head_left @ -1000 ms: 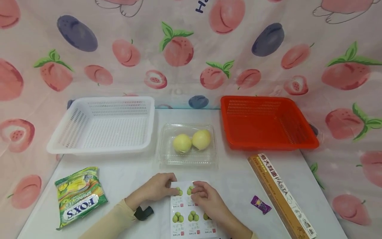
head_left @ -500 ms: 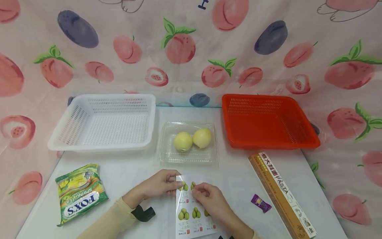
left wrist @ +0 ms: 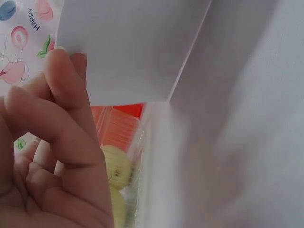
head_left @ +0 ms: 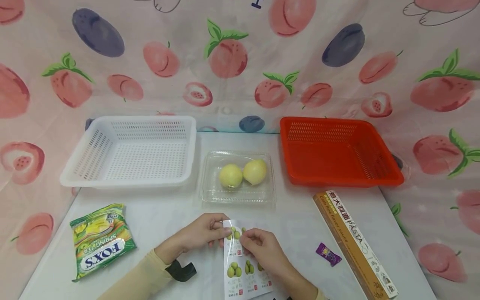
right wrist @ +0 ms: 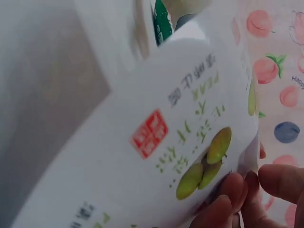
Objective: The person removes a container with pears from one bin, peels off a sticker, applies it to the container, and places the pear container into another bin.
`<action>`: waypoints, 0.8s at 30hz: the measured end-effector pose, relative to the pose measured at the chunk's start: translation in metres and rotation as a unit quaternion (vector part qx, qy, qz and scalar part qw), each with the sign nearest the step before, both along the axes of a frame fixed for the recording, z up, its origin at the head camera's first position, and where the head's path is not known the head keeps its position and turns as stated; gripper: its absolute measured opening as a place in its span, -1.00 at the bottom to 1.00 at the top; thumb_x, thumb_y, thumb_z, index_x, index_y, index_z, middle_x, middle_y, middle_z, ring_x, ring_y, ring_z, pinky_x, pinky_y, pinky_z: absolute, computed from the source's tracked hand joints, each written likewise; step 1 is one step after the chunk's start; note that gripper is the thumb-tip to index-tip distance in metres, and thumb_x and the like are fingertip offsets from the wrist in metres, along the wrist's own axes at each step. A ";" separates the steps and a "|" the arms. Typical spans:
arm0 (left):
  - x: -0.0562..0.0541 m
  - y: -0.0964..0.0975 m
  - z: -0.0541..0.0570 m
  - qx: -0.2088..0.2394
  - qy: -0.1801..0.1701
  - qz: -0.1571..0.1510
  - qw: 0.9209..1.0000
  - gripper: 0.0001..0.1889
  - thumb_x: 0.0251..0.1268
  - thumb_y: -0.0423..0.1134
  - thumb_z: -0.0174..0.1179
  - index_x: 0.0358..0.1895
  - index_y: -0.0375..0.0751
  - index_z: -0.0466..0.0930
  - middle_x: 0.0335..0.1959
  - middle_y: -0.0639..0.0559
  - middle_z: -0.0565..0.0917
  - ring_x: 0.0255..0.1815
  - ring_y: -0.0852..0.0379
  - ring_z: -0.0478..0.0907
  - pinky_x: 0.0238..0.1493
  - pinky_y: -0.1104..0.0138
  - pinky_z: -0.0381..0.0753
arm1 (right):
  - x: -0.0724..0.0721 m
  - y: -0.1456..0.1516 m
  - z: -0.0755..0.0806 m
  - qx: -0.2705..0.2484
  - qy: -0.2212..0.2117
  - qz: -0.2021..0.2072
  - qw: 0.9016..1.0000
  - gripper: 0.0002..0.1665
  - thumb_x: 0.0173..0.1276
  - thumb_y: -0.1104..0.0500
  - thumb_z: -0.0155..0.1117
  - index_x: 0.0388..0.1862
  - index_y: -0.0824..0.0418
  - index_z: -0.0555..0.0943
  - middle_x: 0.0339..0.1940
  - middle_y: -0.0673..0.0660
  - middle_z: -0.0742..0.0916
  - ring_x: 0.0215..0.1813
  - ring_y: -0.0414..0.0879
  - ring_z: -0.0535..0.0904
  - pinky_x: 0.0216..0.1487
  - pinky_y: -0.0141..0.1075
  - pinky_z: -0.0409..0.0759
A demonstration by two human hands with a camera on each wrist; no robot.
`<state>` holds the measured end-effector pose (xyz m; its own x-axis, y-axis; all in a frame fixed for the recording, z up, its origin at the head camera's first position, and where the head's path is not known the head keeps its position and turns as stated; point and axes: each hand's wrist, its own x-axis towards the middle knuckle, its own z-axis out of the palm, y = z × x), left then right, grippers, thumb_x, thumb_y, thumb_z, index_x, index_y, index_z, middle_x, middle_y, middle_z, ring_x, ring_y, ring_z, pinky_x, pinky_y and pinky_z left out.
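Observation:
A sheet of pear labels (head_left: 240, 273), printed with green pears and red stamps, stands tilted up off the white table in front of me. My left hand (head_left: 204, 234) pinches its upper left corner between thumb and fingers; the left wrist view shows the sheet's plain white back (left wrist: 128, 52). My right hand (head_left: 268, 250) pinches at the upper row of labels, with thumb and fingertips right at a pear picture (right wrist: 204, 166) in the right wrist view. There the sheet bends in a curve. The right hand hides part of the sheet's right side.
Two pale yellow pears (head_left: 243, 174) sit in a clear plastic box (head_left: 240, 198) beyond the sheet. Behind are a white basket (head_left: 127, 183) and a red basket (head_left: 345, 182). A green Foxs candy bag (head_left: 101, 241) lies left; a purple sweet (head_left: 328, 254) and a pasta box (head_left: 354, 243) lie right.
The label sheet has shifted slightly right and its upper edge has lifted toward the far side. The right fingers have closed in on the upper row; the head view has tilted down a little.

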<state>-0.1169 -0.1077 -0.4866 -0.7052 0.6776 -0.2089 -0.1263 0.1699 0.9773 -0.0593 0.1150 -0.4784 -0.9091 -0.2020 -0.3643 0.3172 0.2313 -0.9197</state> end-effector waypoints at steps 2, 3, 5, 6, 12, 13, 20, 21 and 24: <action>-0.001 -0.001 0.000 -0.004 0.010 -0.001 1.000 -0.80 0.43 -0.22 0.17 -0.05 -0.29 0.57 -0.51 -0.09 0.66 -0.52 0.02 0.46 -0.58 0.45 0.40 | 0.000 0.000 0.001 -0.002 0.004 -0.006 1.000 -0.62 0.37 -0.02 0.31 -0.14 0.31 0.65 -0.46 0.07 0.68 -0.38 -0.10 0.56 -0.40 -0.36 0.55; -0.001 -0.002 0.000 -0.008 0.015 0.000 1.000 -0.80 0.44 -0.21 0.16 -0.06 -0.28 0.57 -0.52 -0.11 0.66 -0.53 0.02 0.45 -0.58 0.44 0.40 | 0.000 -0.001 0.002 -0.002 0.007 -0.010 1.000 -0.63 0.36 -0.01 0.31 -0.15 0.31 0.65 -0.46 0.07 0.68 -0.39 -0.11 0.56 -0.41 -0.37 0.55; -0.003 -0.004 0.000 -0.018 0.023 0.004 1.000 -0.80 0.45 -0.19 0.15 -0.10 -0.27 0.58 -0.53 -0.12 0.66 -0.52 0.01 0.45 -0.57 0.44 0.40 | 0.000 -0.001 0.002 -0.002 0.014 -0.018 1.000 -0.64 0.35 0.00 0.32 -0.18 0.30 0.64 -0.46 0.07 0.68 -0.40 -0.11 0.55 -0.42 -0.40 0.54; -0.003 -0.006 -0.001 -0.024 0.027 0.008 0.999 -0.80 0.45 -0.18 0.14 -0.12 -0.27 0.58 -0.53 -0.13 0.66 -0.52 0.01 0.45 -0.57 0.43 0.40 | 0.000 -0.002 0.002 0.000 0.019 -0.021 1.000 -0.65 0.35 0.00 0.33 -0.19 0.30 0.64 -0.47 0.07 0.68 -0.41 -0.11 0.55 -0.43 -0.40 0.54; -0.005 -0.015 -0.009 -0.066 0.029 0.034 0.997 -0.78 0.42 -0.17 0.18 -0.14 -0.31 0.58 -0.56 -0.08 0.63 -0.56 0.09 0.45 -0.58 0.43 0.41 | 0.001 -0.003 -0.001 0.005 0.026 -0.032 0.999 -0.70 0.35 0.03 0.33 -0.22 0.28 0.63 -0.48 0.07 0.67 -0.45 -0.11 0.55 -0.48 -0.40 0.53; -0.004 -0.017 -0.011 -0.072 0.030 0.037 0.996 -0.77 0.42 -0.17 0.18 -0.14 -0.31 0.58 -0.56 -0.07 0.63 -0.57 0.11 0.44 -0.58 0.43 0.42 | 0.001 -0.003 -0.002 0.004 0.022 -0.033 0.999 -0.70 0.35 0.03 0.33 -0.21 0.27 0.63 -0.48 0.07 0.67 -0.44 -0.10 0.56 -0.47 -0.39 0.54; 0.000 -0.029 -0.016 -0.154 0.083 0.049 0.983 -0.72 0.40 -0.08 0.19 -0.06 -0.23 0.58 -0.45 0.03 0.61 -0.53 0.15 0.49 -0.45 0.33 0.52 | -0.001 -0.001 -0.004 0.015 0.022 -0.032 0.999 -0.70 0.35 0.03 0.33 -0.21 0.27 0.62 -0.47 0.12 0.66 -0.41 -0.05 0.54 -0.47 -0.41 0.51; -0.001 -0.030 -0.015 -0.167 0.096 0.048 0.980 -0.71 0.40 -0.06 0.20 -0.04 -0.22 0.57 -0.42 0.05 0.61 -0.49 0.15 0.51 -0.41 0.31 0.53 | -0.002 0.000 -0.004 0.015 0.025 -0.031 0.999 -0.70 0.35 0.03 0.33 -0.21 0.27 0.62 -0.46 0.12 0.66 -0.40 -0.03 0.55 -0.46 -0.40 0.51; -0.002 -0.032 -0.007 -0.179 0.120 0.042 0.976 -0.68 0.38 -0.05 0.20 0.01 -0.21 0.55 -0.32 0.07 0.59 -0.36 0.14 0.55 -0.29 0.28 0.57 | -0.006 0.004 -0.003 0.014 0.041 -0.031 0.999 -0.70 0.35 0.04 0.33 -0.21 0.29 0.62 -0.45 0.15 0.67 -0.35 0.03 0.57 -0.38 -0.36 0.56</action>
<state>-0.1188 -0.1397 -0.4938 -0.8128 0.5292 -0.2435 0.0709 0.5049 0.8603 -0.0655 0.1193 -0.4814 -0.9463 -0.1351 -0.2937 0.2563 0.2403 -0.9362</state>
